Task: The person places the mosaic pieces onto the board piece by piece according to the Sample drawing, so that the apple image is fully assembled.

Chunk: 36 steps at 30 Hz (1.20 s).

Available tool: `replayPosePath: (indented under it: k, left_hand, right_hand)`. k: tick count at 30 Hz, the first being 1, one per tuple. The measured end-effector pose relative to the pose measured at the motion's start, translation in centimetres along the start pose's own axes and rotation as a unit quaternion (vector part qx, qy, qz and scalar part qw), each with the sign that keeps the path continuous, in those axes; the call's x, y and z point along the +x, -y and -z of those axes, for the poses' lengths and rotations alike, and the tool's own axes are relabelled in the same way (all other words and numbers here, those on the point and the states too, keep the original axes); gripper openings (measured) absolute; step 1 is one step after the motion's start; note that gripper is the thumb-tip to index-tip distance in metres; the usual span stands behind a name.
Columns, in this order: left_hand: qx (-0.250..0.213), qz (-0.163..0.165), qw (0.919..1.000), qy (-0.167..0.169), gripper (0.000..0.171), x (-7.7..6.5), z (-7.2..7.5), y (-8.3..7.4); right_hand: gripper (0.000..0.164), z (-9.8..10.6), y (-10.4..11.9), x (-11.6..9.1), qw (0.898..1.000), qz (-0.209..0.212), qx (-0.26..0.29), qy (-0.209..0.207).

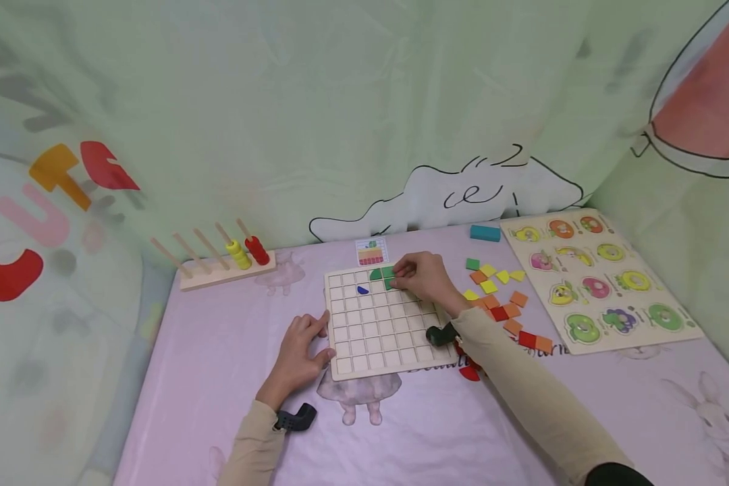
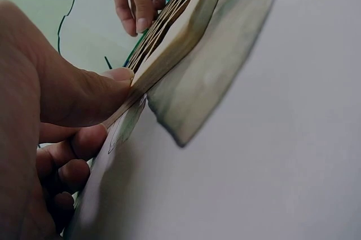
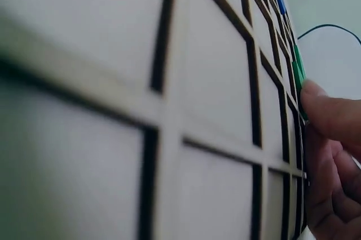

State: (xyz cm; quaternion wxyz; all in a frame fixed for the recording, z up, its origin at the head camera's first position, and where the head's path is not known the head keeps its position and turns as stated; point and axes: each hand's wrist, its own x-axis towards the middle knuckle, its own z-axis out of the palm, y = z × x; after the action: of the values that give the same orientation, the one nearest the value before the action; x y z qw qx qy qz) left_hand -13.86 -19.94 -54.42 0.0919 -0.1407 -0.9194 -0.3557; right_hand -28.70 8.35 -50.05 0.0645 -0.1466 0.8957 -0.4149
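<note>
A wooden grid board (image 1: 376,331) lies on the table, divided by thin raised strips. At its left edge, my left hand (image 1: 300,351) grips the rim; the left wrist view shows the thumb on the board's edge and the other fingers curled below. Over the top right part of the board, my right hand (image 1: 424,275) pinches a green tile (image 3: 299,74) between thumb and fingers, partly hidden by the fingertips. Just left of these fingertips sits a green rounded piece (image 1: 375,275). A blue half-round piece (image 1: 362,290) lies in a nearby cell.
A printed pattern card (image 1: 372,251) lies behind the board. Loose yellow, orange and red tiles (image 1: 499,313) lie right of it, near a teal block (image 1: 484,233). A fruit puzzle board (image 1: 604,283) fills the far right. A peg stand (image 1: 227,270) with yellow and red beads stands left.
</note>
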Motion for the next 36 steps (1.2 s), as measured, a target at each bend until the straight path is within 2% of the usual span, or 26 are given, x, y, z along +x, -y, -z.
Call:
replayPosePath:
  k: [6, 12, 17, 21, 23, 31, 36]
  left_hand:
    - [-0.002, -0.009, 0.9999, -0.006, 0.072, -0.1, 0.0, 0.0]
    - [0.0, -0.014, 0.9998, -0.011, 0.071, -0.1, 0.0, -0.1]
    - [0.0, -0.013, 0.9999, -0.011, 0.072, -0.1, 0.0, -0.1]
    - [0.0, -0.014, 0.9999, -0.01, 0.072, -0.2, -0.1, 0.0]
    - [0.002, -0.013, 0.9999, -0.01, 0.072, -0.2, -0.1, 0.1]
    - [-0.002, -0.015, 0.9998, -0.011, 0.072, -0.3, -0.1, 0.1]
    - [-0.003, -0.014, 0.9998, -0.011, 0.072, -0.2, -0.1, 0.1]
  right_hand:
    - [0.023, 1.4, -0.5, -0.4, 1.0, -0.004, 0.014, 0.011]
    - [0.025, 5.0, -2.7, -0.5, 0.999, -0.021, -0.019, -0.031]
    - [0.043, 8.4, -4.6, -1.1, 0.995, -0.076, -0.057, -0.04]
    - [0.054, 10.1, -6.3, -1.7, 0.989, -0.121, -0.078, -0.037]
    - [0.054, 10.5, -6.9, -2.0, 0.987, -0.133, -0.085, -0.034]
    - [0.035, 10.8, -7.9, -2.0, 0.985, -0.131, -0.109, -0.013]
    - [0.032, 10.5, -8.0, -1.9, 0.988, -0.107, -0.107, -0.025]
